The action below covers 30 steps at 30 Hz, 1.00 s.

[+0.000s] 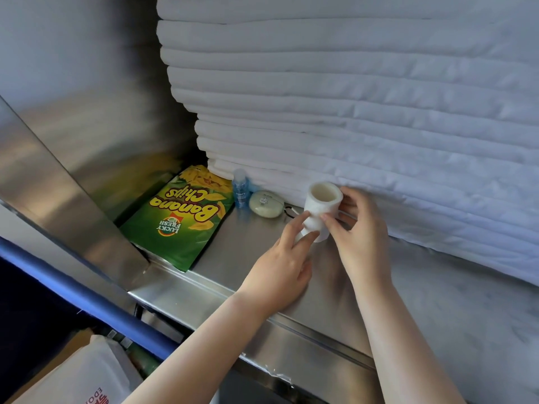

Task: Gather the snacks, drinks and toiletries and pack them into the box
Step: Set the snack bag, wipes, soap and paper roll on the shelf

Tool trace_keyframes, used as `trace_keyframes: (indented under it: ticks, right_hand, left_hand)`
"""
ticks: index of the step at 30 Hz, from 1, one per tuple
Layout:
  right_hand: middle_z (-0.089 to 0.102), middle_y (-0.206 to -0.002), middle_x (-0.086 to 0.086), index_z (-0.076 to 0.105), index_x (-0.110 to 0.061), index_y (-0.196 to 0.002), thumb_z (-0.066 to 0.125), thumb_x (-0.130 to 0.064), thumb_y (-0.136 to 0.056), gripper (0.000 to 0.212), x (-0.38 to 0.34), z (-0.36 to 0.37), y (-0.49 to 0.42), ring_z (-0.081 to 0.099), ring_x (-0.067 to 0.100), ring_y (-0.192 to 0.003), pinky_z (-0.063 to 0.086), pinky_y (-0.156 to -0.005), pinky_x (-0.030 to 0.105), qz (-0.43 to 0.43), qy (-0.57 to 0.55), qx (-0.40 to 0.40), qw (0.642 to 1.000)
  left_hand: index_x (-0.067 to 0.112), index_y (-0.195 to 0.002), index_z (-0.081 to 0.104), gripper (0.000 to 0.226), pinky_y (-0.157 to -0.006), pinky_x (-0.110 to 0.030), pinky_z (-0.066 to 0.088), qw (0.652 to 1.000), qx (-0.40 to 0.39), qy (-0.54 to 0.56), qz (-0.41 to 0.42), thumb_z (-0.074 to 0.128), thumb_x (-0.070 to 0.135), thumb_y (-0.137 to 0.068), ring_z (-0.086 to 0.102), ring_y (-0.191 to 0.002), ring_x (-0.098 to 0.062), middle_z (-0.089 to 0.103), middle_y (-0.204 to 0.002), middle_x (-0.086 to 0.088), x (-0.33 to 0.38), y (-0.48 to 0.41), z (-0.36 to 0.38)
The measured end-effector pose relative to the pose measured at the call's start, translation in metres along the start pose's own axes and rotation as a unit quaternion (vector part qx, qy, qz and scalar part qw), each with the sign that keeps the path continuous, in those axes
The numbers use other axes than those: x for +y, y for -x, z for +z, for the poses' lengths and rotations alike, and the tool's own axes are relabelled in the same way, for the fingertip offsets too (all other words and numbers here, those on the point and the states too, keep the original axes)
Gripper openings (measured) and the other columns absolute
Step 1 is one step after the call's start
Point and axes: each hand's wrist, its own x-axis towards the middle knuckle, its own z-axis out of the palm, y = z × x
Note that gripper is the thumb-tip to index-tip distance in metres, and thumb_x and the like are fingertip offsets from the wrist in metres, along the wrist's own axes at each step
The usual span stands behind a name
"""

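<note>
Both hands hold a white roll [320,208] just above the metal shelf [248,246], beside the big pile of folded white cloths [350,112]. The left hand [280,266] pinches its bottom end. The right hand [358,228] wraps round its side. The roll looks soft and light, so a gentle hold round the middle should do. A bag of banana chips [180,217], a little blue bottle [241,189] and a pale oval thing [265,204] wait nearby.
</note>
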Motion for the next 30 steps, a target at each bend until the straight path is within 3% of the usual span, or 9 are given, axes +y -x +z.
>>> trace_keyframes:
  ticks: [6, 10, 12, 15, 18, 22, 27, 30]
  right_hand:
    - [0.058, -0.113, -0.011, 0.049, -0.020, -0.121, 0.075, -0.020, -0.078, 0.050, 0.004, -0.002, 0.006, 0.059, 0.004, -0.100, 0.051, -0.085, 0.029, 0.014, 0.013, 0.009, 1.000]
    - [0.052, -0.128, 0.003, 0.040, -0.010, -0.134, 0.067, -0.038, -0.082, 0.064, 0.007, -0.013, 0.030, 0.049, 0.019, -0.118, 0.039, -0.093, 0.027, 0.027, 0.146, -0.018, 0.989]
    - [0.046, -0.136, 0.012, 0.037, -0.005, -0.137, 0.060, -0.042, -0.086, 0.067, 0.011, -0.017, 0.046, 0.039, 0.027, -0.126, 0.033, -0.099, 0.031, 0.022, 0.256, -0.064, 0.964]
    - [0.025, -0.152, 0.015, 0.023, -0.007, -0.145, 0.036, -0.050, -0.094, 0.068, 0.021, -0.017, 0.067, 0.018, 0.027, -0.141, 0.014, -0.113, 0.034, 0.014, 0.420, -0.187, 0.888]
    - [0.010, -0.157, 0.010, 0.012, -0.011, -0.149, 0.019, -0.052, -0.095, 0.068, 0.028, -0.016, 0.075, 0.004, 0.023, -0.145, 0.004, -0.116, 0.037, 0.015, 0.460, -0.211, 0.862]
    - [0.009, -0.158, 0.010, 0.011, -0.010, -0.150, 0.019, -0.050, -0.097, 0.066, 0.025, -0.018, 0.076, 0.004, 0.023, -0.145, 0.005, -0.117, 0.038, 0.012, 0.468, -0.216, 0.857]
    - [0.012, -0.158, 0.006, 0.014, -0.015, -0.150, 0.020, -0.045, -0.099, 0.059, 0.018, -0.027, 0.095, 0.006, 0.021, -0.145, 0.006, -0.117, 0.037, 0.021, 0.457, -0.203, 0.866]
    - [0.017, -0.157, 0.007, 0.018, -0.017, -0.149, 0.018, -0.043, -0.100, 0.056, 0.011, -0.033, 0.125, 0.010, 0.021, -0.145, 0.008, -0.116, 0.036, 0.027, 0.467, -0.165, 0.868]
  left_hand:
    - [0.007, -0.121, 0.055, 0.037, -0.077, -0.038, 0.053, 1.000, 0.012, 0.013, -0.010, 0.057, 0.007, -0.084, 0.049, -0.122, -0.022, 0.027, -0.148, -0.011, -0.001, 0.004, 0.009]
    - [0.013, -0.120, 0.058, 0.035, -0.098, -0.031, 0.037, 0.997, 0.012, -0.054, -0.049, 0.055, 0.020, -0.086, 0.051, -0.116, -0.024, 0.047, -0.132, -0.006, -0.005, 0.009, 0.011]
    - [0.015, -0.126, 0.055, 0.040, -0.105, -0.026, 0.026, 0.994, 0.010, -0.089, -0.065, 0.051, 0.030, -0.089, 0.044, -0.124, -0.020, 0.049, -0.131, -0.002, -0.005, 0.015, 0.014]
    - [0.018, -0.139, 0.042, 0.051, -0.114, -0.029, 0.008, 0.988, -0.018, -0.131, -0.074, 0.039, 0.041, -0.094, 0.026, -0.138, -0.018, 0.038, -0.146, -0.002, -0.005, 0.021, 0.020]
    - [0.020, -0.148, 0.023, 0.059, -0.113, -0.031, -0.005, 0.981, -0.058, -0.163, -0.089, 0.025, 0.049, -0.096, 0.006, -0.144, -0.016, 0.017, -0.156, 0.000, -0.006, 0.026, 0.026]
    - [0.021, -0.149, 0.017, 0.060, -0.115, -0.037, -0.002, 0.975, -0.082, -0.182, -0.095, 0.020, 0.050, -0.097, 0.002, -0.145, -0.017, 0.010, -0.158, -0.001, -0.001, 0.037, 0.023]
    - [0.023, -0.146, 0.028, 0.053, -0.114, -0.040, 0.008, 0.975, -0.040, -0.201, -0.079, 0.022, 0.044, -0.098, 0.013, -0.143, -0.018, 0.024, -0.155, 0.001, 0.008, 0.063, 0.019]
    - [0.026, -0.146, 0.030, 0.052, -0.115, -0.040, 0.006, 0.980, -0.026, -0.185, -0.066, 0.021, 0.045, -0.098, 0.012, -0.144, -0.019, 0.024, -0.154, 0.002, 0.013, 0.088, 0.019]
